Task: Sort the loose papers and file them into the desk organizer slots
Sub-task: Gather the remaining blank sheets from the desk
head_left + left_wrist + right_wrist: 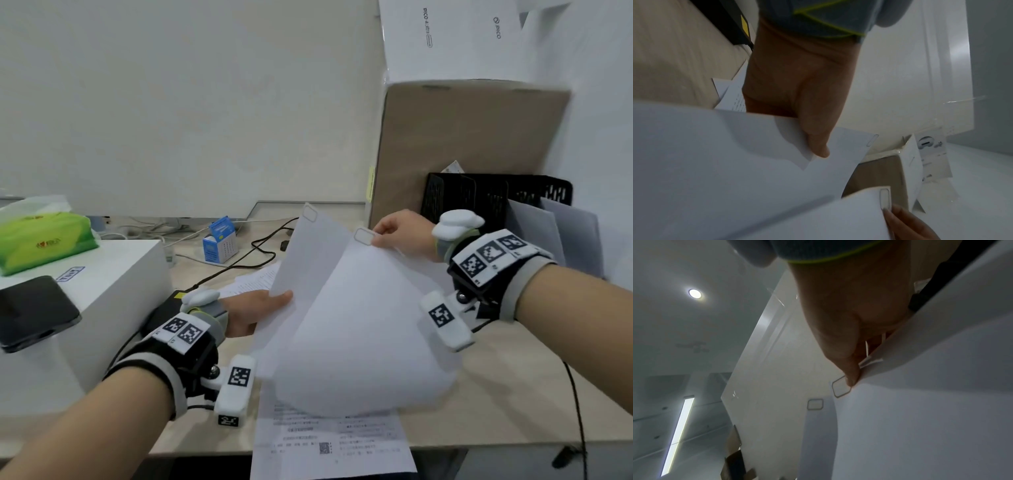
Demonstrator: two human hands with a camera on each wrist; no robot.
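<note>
I hold two blank white sheets of paper in the air above the pale wooden desk (496,404), one in each hand. My left hand (255,310) grips the left sheet (308,253) at its lower left edge, thumb lying flat on top and the fingers hidden beneath it; this sheet stands tilted, its far corner carrying a small grey rounded rectangle. My right hand (402,233) pinches the top corner of the right sheet (363,329) between thumb and fingers, just beside the same kind of grey mark, and the sheet droops and bows toward me, overlapping the left one. Under them, flat on the desk, lies a printed white page with a small square code (329,442), its near edge hanging over the desk's front. The black mesh desk organizer (486,197) stands behind my right hand, against a brown cardboard box (469,144), with pale sheets already leaning in its slots. To my left sit a white box (113,291), a black phone (32,311) on it, and a green tissue pack (44,240).
</note>
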